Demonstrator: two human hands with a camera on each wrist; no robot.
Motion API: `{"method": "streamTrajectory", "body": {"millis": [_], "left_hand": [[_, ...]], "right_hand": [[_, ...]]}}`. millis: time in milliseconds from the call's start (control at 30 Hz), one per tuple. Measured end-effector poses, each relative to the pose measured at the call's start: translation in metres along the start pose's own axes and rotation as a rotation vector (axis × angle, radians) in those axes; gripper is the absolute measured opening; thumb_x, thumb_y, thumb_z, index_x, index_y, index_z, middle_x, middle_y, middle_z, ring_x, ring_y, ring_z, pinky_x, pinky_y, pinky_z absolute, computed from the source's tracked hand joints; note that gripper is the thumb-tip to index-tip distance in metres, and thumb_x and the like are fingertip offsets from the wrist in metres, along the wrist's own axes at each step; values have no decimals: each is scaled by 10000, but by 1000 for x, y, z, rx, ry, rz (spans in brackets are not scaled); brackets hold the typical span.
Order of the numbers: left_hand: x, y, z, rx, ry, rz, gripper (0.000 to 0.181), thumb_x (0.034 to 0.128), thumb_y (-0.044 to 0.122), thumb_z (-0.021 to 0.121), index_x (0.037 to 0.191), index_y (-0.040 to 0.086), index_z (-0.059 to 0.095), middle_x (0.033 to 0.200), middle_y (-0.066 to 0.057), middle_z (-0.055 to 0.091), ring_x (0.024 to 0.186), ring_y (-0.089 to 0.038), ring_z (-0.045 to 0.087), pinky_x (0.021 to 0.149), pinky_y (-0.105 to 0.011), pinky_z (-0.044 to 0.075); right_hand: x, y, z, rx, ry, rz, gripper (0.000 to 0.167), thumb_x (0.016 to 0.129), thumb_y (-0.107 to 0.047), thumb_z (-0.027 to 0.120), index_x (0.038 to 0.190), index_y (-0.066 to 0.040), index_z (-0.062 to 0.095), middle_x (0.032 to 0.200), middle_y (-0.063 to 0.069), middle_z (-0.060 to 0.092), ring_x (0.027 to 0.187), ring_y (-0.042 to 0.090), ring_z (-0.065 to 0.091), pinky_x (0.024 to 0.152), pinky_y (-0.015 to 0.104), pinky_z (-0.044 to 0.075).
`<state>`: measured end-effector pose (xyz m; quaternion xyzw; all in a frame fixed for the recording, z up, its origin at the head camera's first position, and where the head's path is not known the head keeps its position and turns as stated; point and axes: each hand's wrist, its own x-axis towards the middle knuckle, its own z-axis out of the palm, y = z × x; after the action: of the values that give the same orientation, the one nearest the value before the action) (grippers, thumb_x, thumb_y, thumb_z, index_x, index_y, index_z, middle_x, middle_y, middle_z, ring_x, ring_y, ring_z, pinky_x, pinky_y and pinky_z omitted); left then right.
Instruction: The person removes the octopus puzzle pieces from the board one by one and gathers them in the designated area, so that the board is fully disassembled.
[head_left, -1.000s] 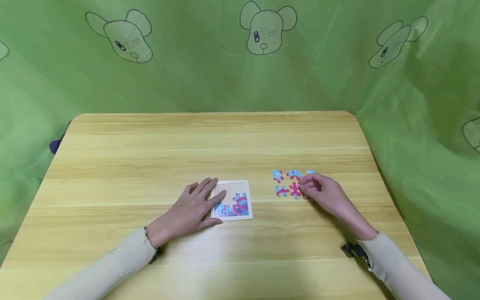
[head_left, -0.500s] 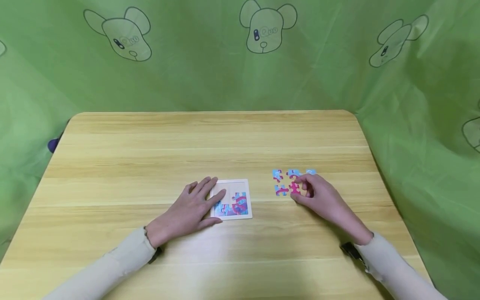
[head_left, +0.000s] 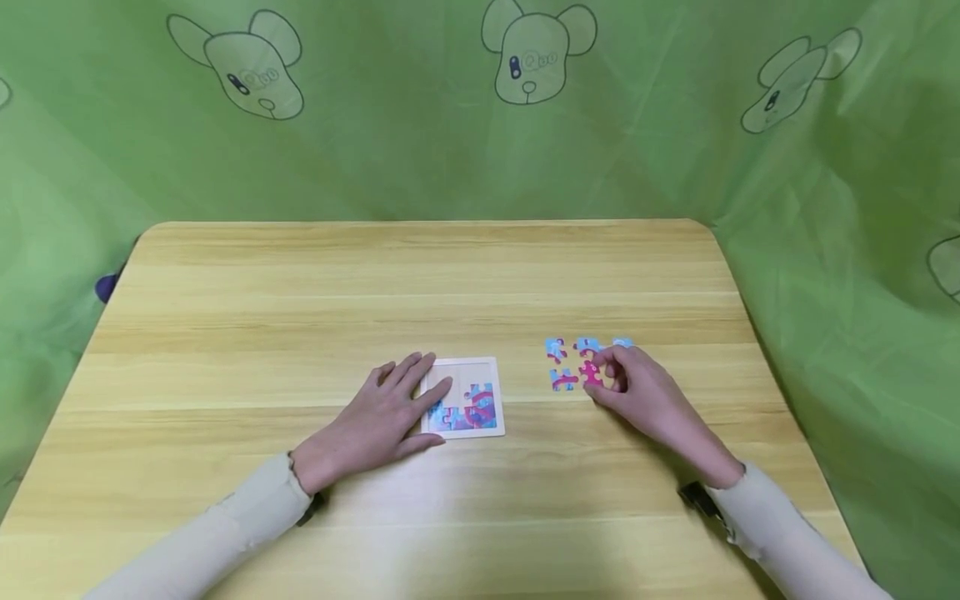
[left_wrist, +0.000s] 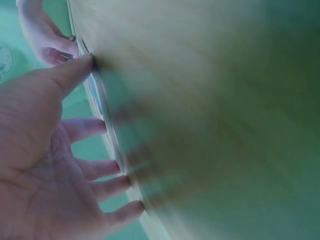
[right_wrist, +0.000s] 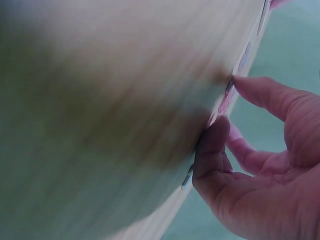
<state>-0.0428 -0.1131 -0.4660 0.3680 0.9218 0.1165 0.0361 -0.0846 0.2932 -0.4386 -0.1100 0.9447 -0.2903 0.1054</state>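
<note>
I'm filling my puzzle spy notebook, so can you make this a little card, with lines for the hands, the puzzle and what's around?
Left hand: rests on the left side of the white frame
Right hand: thumb and finger pinch the pink piece
In the frame: joined pieces at the bottom and right
Loose pieces: blue and pink; the hand may hide more
Table: pale wood look
Behind: green cloth with cartoon animal heads

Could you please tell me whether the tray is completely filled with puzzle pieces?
No, the tray shows a bare area in its far part, beyond the pieces along its near side.
</note>
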Motion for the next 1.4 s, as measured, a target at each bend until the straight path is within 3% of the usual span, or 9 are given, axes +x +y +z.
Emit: {"method": "streamTrajectory", "body": {"millis": [333, 600, 833, 1400], "left_hand": [[1, -1, 1, -13, -10, -2, 747, 1071, 559, 655, 1649, 112, 505, 1718, -274, 330, 1577, -461, 328, 1178, -659, 362], [1, -2, 0, -33, -17, -19, 765, 1062, 578, 659, 1653, 120, 500, 1732, -255, 315, 1588, -450, 311, 1181, -660, 356], [1, -2, -1, -47, 0, -25, 790, 1034, 589, 697, 1636, 108, 523, 1722, -237, 349, 1574, -439, 343, 1165, -660, 377], [2, -2, -3, -42, 6, -16, 795, 1031, 589, 700, 1633, 100, 526, 1719, -252, 345, 1567, -448, 348, 1157, -677, 380]], "right_hand": [[-7, -11, 3, 22, 4, 68, 532, 1011, -229, 809, 1395, 42, 562, 1015, 91, 594, 850, 223, 543, 718, 330, 467], [-12, -37, 16, 209, -65, -12, 368, 1007, -206, 815, 1284, -28, 650, 984, 41, 609, 875, 222, 564, 742, 275, 493], [-2, -57, 33, 337, -167, -57, 371, 999, -144, 804, 1318, 12, 696, 994, 13, 704, 884, 218, 639, 765, 269, 551], [18, -98, 74, 252, -260, -135, 471, 967, -184, 861, 1381, -53, 679, 929, -30, 654, 777, 143, 579, 698, 277, 492]]}}
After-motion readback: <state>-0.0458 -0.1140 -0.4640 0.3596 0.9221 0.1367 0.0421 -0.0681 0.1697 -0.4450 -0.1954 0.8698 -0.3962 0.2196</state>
